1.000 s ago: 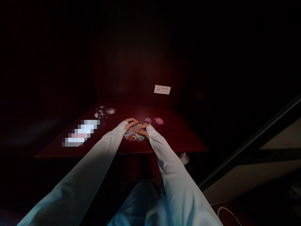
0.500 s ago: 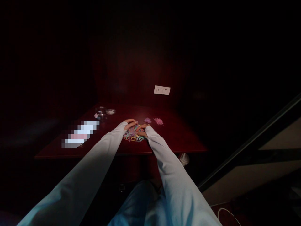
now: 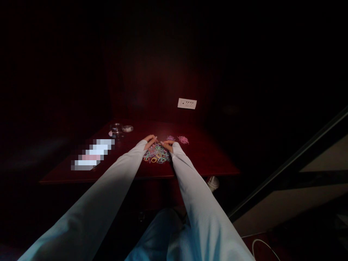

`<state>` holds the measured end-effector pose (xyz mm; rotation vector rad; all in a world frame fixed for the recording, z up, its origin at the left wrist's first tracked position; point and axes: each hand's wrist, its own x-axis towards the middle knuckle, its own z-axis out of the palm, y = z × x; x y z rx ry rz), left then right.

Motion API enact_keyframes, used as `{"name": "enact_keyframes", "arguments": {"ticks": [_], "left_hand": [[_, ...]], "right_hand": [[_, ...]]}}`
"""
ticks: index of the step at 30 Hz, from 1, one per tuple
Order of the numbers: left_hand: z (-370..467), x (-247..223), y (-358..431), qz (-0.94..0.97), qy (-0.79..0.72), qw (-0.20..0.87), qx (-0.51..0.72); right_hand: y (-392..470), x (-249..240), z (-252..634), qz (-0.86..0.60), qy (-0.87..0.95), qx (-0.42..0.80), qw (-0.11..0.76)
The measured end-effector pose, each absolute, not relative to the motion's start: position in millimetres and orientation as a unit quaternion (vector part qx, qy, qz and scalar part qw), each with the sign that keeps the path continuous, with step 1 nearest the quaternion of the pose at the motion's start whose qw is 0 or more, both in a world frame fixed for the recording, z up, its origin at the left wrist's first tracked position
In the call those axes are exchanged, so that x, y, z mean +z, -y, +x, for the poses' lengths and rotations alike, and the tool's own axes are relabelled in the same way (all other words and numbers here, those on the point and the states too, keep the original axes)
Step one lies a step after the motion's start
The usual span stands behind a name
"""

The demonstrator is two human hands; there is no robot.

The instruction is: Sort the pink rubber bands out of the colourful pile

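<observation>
Left hand, right hand half-curled, any hold unclear; heaped bands point every way.

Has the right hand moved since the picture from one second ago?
Yes: the right hand has moved slightly up the view, toward the wall socket; its fingertips are now near the far edge of the pile of colored bands.

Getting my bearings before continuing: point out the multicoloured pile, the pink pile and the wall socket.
Multicoloured pile (image 3: 156,154), head view, its visible middle.
Pink pile (image 3: 183,140), head view, its middle.
Wall socket (image 3: 187,103), head view, its front face.
</observation>
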<state>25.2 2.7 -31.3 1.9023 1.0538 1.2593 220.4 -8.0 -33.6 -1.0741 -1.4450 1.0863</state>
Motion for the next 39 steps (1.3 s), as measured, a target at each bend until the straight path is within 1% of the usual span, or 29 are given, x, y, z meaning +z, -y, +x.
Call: {"name": "enact_keyframes", "arguments": {"ticks": [4, 7, 10, 23, 32, 37, 39], "left_hand": [[27, -29, 2, 0.758, -0.370, 0.246, 0.478], [27, -28, 3, 0.776, -0.358, 0.232, 0.465], [26, -29, 1, 0.780, -0.351, 0.232, 0.463], [26, -32, -4, 0.785, -0.342, 0.245, 0.455], [21, -44, -27, 0.782, -0.328, 0.269, 0.456], [20, -43, -23, 0.771, -0.342, 0.262, 0.469], [20, -42, -21, 0.768, -0.349, 0.268, 0.465]], "right_hand": [[12, -31, 219, -0.439, 0.595, 0.468, 0.484], [15, -28, 218, -0.438, 0.608, 0.468, 0.468], [16, -27, 217, -0.434, 0.619, 0.470, 0.456], [19, -27, 215, -0.432, 0.617, 0.474, 0.455], [21, -22, 213, -0.439, 0.615, 0.470, 0.457], [15, -25, 216, -0.451, 0.598, 0.450, 0.487], [14, -25, 217, -0.453, 0.597, 0.451, 0.485]]}}
